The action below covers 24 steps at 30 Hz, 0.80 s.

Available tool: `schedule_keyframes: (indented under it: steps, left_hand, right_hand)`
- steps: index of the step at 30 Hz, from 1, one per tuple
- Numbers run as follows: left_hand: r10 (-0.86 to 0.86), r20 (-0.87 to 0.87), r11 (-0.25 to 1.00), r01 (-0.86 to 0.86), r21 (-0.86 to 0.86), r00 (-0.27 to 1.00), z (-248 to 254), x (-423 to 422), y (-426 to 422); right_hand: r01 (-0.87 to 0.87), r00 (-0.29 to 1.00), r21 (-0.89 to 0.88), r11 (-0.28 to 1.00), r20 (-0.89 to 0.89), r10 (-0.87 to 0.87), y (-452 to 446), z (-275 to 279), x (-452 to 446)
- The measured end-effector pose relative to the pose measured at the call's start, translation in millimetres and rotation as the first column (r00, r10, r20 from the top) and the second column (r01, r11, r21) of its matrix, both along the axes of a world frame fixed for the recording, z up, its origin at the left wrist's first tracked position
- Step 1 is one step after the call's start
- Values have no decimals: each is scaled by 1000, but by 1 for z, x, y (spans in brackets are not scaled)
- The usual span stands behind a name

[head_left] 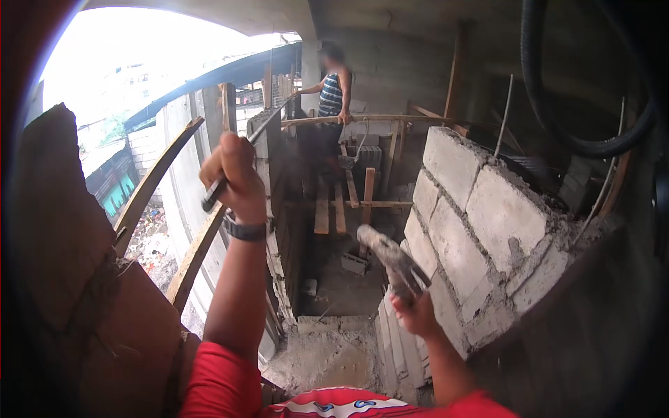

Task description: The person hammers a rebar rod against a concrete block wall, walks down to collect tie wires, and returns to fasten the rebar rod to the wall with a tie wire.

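Observation:
My left hand [237, 171], raised and with a dark watch [247, 228] on the wrist, is closed around a thin dark rod [263, 127]. One end sticks out below my fist; the rest runs away to the upper right, near the outstretched hand of another person. Lower on the right, my right hand [416, 315] grips what looks like a hammer [394, 258], its grey head crusted and pointing up and left. Most of its handle is hidden by foreshortening. Beside it rises a block wall [453, 230] with rough mortar joints.
A person [334, 87] in a striped top stands ahead behind a wooden rail [383, 118]. Planks [322, 207] and a loose hollow block [355, 262] lie below. Slanted timber [157, 184] borders the opening at left. Rods project from the right wall; a black hose [536, 83] hangs above.

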<state>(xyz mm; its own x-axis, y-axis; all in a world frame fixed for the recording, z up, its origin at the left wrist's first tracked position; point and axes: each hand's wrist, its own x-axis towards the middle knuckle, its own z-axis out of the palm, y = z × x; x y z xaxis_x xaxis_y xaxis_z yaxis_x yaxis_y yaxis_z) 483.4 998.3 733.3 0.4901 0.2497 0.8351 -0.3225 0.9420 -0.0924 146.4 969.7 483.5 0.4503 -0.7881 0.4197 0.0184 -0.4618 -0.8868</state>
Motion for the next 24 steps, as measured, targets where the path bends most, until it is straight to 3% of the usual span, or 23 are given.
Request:
schedule_keyframes:
  steps: [2,3,4,5,6,7,9,10,13,15,17,18,19,21,22,24]
  left_hand:
    - [-21,-4,999,21,34,1000,7,7,6]
    - [15,-1,999,-15,51,1000,9,14,5]
    - [91,-24,994,-89,65,996,10,15,2]
    - [174,-52,982,-170,76,983,9,17,-2]
    - [223,-52,974,-222,36,973,4,25,-9]
    - [512,29,857,-508,-85,859,7,28,-5]
    - [391,69,903,-397,167,918,6,16,18]
    - [379,91,902,-390,187,921,6,16,22]
    - [446,151,860,-469,200,882,14,6,39]
    - [359,187,901,-391,185,914,16,4,38]
    - [275,217,908,-327,262,937,15,9,33]
    - [293,219,909,-342,238,931,18,7,36]
    - [247,196,924,-292,247,949,19,5,36]
    - [337,194,906,-373,200,921,23,7,40]
    - [335,189,909,-369,192,923,25,7,42]
    - [425,135,890,-440,117,895,25,5,43]
  right_hand:
    - [100,995,-295,950,0,-105,8,37,0]
    - [103,994,-305,947,7,-107,10,58,2]
    - [203,971,-658,725,42,-234,13,79,5]
    - [249,937,-896,368,127,-325,18,95,8]
    - [220,954,-804,553,57,-296,25,103,7]
    - [204,960,-817,539,60,-273,32,119,9]
    - [125,982,-767,629,3,-191,49,154,15]
    - [113,974,-864,491,-1,-225,53,169,19]
    - [59,975,-914,401,-33,-219,70,204,33]
    - [45,974,-924,380,-44,-222,80,217,37]
    - [87,961,-963,254,13,-278,84,224,38]
    - [139,935,-964,228,53,-350,91,227,37]
    - [131,936,-968,215,50,-348,94,228,35]
    - [132,958,-980,150,87,-274,99,233,33]
    - [140,972,-960,243,86,-218,111,236,37]
    - [105,974,-969,222,55,-219,116,243,44]
